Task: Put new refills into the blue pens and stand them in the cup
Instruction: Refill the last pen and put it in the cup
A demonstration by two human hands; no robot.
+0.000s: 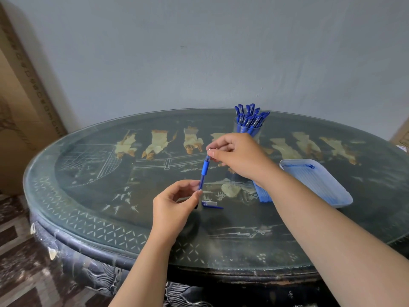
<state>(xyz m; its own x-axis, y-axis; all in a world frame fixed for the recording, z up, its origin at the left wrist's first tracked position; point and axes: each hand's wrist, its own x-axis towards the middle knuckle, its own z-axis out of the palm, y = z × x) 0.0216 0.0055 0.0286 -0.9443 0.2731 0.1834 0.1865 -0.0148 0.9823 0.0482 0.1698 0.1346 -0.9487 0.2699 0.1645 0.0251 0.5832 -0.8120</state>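
A blue pen barrel [204,171] is held tilted above the table, its lower end pinched between the fingers of my left hand [177,204]. My right hand [236,155] pinches a small silvery tip piece at the barrel's upper end. A blue pen cap [211,204] lies on the table just under my left hand. At the back stands a clear cup [247,129] with several blue capped pens upright in it. A bundle of blue refills [262,193] lies partly hidden under my right wrist.
A pale blue plastic tray [316,180] with more refills sits to the right of my right forearm. The oval dark table [93,196] has a glass top and ends near my body. A wall stands right behind it.
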